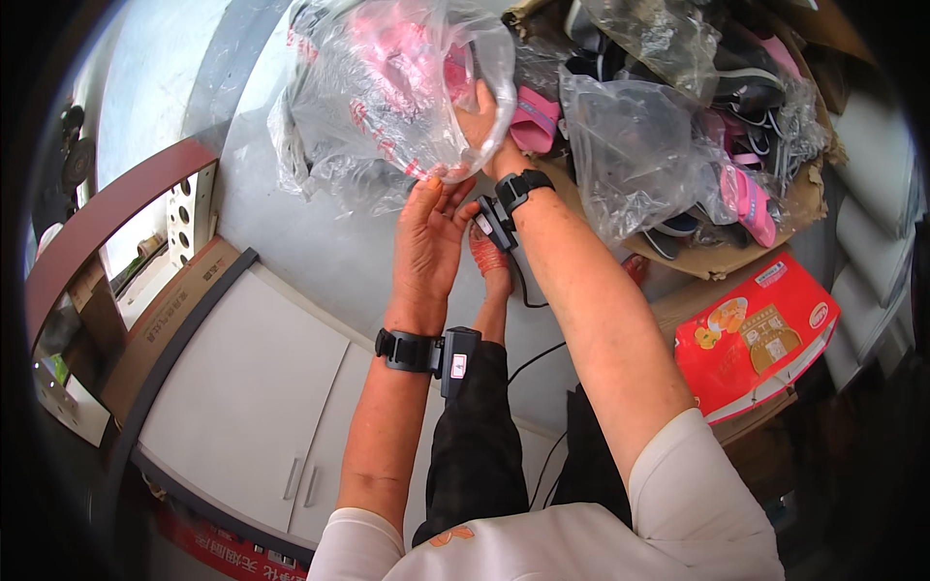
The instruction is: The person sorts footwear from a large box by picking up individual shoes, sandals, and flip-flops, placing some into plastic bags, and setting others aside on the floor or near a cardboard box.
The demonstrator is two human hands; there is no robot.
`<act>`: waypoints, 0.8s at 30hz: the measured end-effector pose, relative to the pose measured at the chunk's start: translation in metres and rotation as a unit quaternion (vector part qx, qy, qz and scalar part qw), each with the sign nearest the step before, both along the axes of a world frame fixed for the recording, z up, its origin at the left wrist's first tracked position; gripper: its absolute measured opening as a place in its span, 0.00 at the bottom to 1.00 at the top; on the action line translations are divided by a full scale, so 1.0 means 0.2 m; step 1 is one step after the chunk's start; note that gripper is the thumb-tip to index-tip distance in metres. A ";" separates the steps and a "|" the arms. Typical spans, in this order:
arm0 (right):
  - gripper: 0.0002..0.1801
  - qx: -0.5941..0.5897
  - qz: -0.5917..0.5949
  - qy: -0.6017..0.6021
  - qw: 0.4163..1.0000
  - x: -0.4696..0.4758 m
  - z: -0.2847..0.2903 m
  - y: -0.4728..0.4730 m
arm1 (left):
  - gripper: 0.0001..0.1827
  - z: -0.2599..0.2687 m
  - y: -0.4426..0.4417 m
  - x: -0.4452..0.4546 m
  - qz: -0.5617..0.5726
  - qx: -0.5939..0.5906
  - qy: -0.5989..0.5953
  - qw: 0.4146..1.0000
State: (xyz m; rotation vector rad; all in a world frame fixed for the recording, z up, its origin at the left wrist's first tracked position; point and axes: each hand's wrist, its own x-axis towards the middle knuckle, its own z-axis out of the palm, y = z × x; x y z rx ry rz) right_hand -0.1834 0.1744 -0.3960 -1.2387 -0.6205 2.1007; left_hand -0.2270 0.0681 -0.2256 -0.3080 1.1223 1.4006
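A large clear plastic bag [327, 123] with red printing hangs at the top, pink items showing through its film. My left hand [432, 232] pinches the lower edge of its mouth between thumb and fingers. Partly behind the film, my right hand [483, 127] reaches into the mouth; whether its fingers grip anything cannot be told. Just right of that hand lies a pink slipper [535, 120]. Each wrist wears a black strap with a small box.
At right stands a torn cardboard box [806, 192] heaped with shoes, a second pink slipper [748, 207] and clear bags [632, 152]. Nearer is a red printed carton [755, 338]. A white cabinet [247, 392] is at left. Black cables run by my legs.
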 end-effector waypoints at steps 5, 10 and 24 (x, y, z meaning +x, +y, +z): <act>0.24 0.029 0.060 -0.016 0.998 0.32 0.21 -0.10 | 0.19 -0.06 -0.03 0.11 -0.032 -0.029 0.015 0.999; 0.25 -0.006 0.066 -0.091 0.994 0.86 0.47 -0.21 | 0.29 -0.04 0.01 0.43 -0.127 -0.089 0.112 0.982; 0.19 -0.009 -0.003 -0.288 0.958 2.07 0.77 -0.54 | 0.29 -0.60 0.02 1.05 -0.371 -0.261 0.190 0.871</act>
